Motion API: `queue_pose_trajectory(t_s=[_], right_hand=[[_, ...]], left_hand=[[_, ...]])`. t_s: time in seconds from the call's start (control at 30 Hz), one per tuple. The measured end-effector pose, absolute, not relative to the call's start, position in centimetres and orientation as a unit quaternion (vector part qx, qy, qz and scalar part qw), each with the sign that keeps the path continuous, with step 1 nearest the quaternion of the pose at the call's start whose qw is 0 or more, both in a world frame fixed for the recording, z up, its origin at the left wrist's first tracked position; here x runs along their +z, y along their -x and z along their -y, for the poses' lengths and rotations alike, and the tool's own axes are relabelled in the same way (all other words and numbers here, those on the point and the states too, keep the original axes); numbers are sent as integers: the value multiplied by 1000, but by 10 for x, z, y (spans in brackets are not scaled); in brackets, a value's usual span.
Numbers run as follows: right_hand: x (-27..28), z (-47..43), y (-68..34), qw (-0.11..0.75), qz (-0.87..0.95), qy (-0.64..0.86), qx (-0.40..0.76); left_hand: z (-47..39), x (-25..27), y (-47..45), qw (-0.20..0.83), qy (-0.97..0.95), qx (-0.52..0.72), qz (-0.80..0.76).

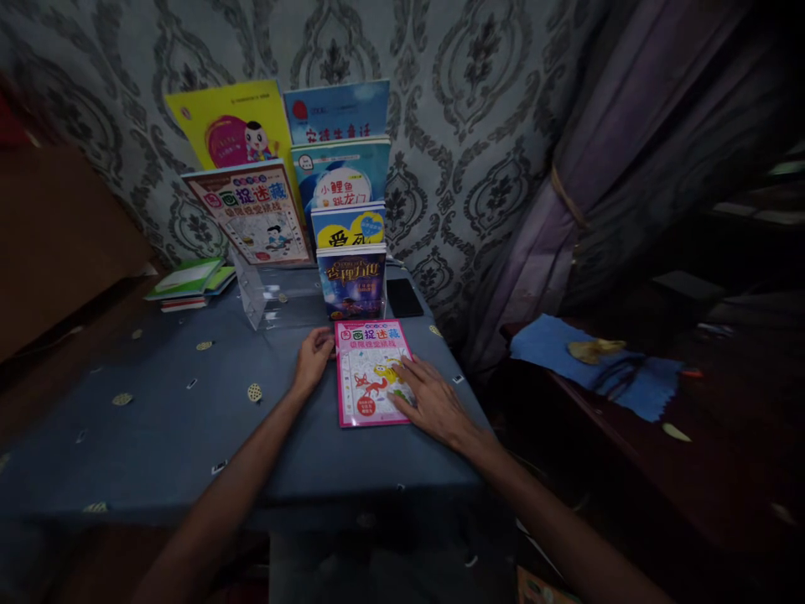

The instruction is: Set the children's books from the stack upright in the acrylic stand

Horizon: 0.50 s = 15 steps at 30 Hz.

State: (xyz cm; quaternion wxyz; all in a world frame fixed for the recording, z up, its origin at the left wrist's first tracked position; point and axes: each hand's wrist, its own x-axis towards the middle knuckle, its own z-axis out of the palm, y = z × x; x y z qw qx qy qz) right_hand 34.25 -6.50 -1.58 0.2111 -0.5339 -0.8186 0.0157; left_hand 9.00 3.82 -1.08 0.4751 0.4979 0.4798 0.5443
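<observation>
A pink picture-puzzle book (371,377) with a fox and a yellow animal on its cover lies flat near the table's right side. My right hand (433,403) rests on its right part, fingers stretched out and spread over the cover. Beside the book's upper left edge is my left hand (313,361), its fingers loosely bent and slightly apart, with nothing seen in them. Just behind the pink book, a dark purple-blue book (352,283) stands upright at the front of a tiered clear display stand (250,289).
On the stand are a brown-topped puzzle book (251,214), a yellow book (230,126) and several blue ones. A black phone (403,298) lies to its right, stacked booklets (189,281) to its left. Right of the table, a blue cloth (591,361) lies on a dark red surface.
</observation>
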Motion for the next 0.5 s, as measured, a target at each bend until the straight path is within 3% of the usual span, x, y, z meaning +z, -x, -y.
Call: queue_pose_trajectory(t_s=[0.2, 0.5], right_hand=[[-15, 65, -342, 218, 819, 529, 29], [-27, 58, -347, 257, 813, 518, 65]], left_hand=[[-36, -10, -94, 613, -354, 526, -471], [-30, -6, -98, 666, -333, 510, -430]])
